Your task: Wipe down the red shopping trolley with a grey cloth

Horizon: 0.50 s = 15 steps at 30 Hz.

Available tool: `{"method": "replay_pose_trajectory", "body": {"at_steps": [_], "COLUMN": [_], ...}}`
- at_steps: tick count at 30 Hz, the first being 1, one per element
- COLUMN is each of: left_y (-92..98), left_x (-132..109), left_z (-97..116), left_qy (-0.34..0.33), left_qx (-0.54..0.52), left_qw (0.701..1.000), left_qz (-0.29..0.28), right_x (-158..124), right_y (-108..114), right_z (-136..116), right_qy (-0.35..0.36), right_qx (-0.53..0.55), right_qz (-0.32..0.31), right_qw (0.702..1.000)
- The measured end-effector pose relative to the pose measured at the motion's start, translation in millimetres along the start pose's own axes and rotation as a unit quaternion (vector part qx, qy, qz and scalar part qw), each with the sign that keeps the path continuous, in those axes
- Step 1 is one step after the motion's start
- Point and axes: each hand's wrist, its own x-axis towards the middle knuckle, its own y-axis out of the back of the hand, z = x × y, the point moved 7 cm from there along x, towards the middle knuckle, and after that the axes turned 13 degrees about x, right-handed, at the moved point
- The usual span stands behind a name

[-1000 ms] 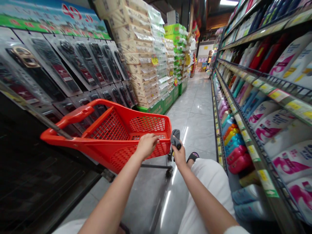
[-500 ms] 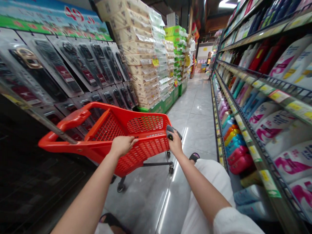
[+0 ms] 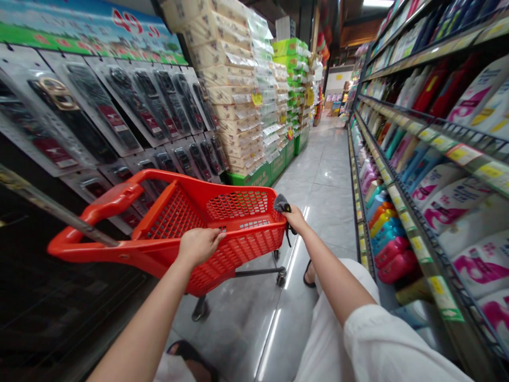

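A red plastic shopping cart (image 3: pixel 234 253) stands sideways in front of me, its handle end to the left. My left hand (image 3: pixel 199 246) is closed over the near top rim of its basket, around the middle. My right hand (image 3: pixel 293 217) is at the cart's right end, its fingers wrapped round a small grey-and-black object (image 3: pixel 282 203) with a yellow mark. I cannot make out exactly what that object is. Its grey end is beside the basket's corner, and a black part hangs below my hand. No goods show in the visible part of the basket.
Packaged belts (image 3: pixel 119 85) hang on a display at left, under a price sign (image 3: pixel 135 24). Stacks of wrapped packs (image 3: pixel 234 90) line the aisle's left. Shelves of bottles (image 3: pixel 461 196) run close along the right. Grey tiled floor (image 3: pixel 322 159) stretches ahead. A diagonal bar (image 3: pixel 59 204) crosses the cart's handle.
The cart's handle end has shifted slightly left and down. My right hand has moved a little right and turned, showing the object's grey end and hanging black part. My left hand keeps its grip.
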Motion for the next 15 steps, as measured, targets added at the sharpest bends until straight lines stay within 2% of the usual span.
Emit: {"method": "replay_pose_trajectory", "body": {"at_steps": [3, 5, 9, 12, 15], "left_y": [1.5, 3.0, 5.9, 8.1, 9.5], "left_x": [0, 1, 5, 8, 9], "left_z": [3, 6, 12, 18, 24], "left_qy": [0.008, 0.01, 0.012, 0.014, 0.013], "left_qx": [0.01, 0.014, 0.018, 0.018, 0.018], "left_qw": [1.0, 1.0, 1.0, 1.0, 1.0], "left_qz": [0.002, 0.006, 0.006, 0.008, 0.016], "right_x": [-24, -43, -74, -89, -101], "right_y": [3, 8, 3, -24, -65], "right_z": [1, 1, -4, -11, -25], "right_qy": [0.03, 0.05, 0.086, 0.101, 0.146], "right_qx": [0.041, 0.052, -0.021, -0.111, -0.183], "right_qz": [-0.017, -0.003, 0.036, 0.043, -0.002], "right_qw": [0.999, 0.997, 0.995, 0.988, 0.972]}}
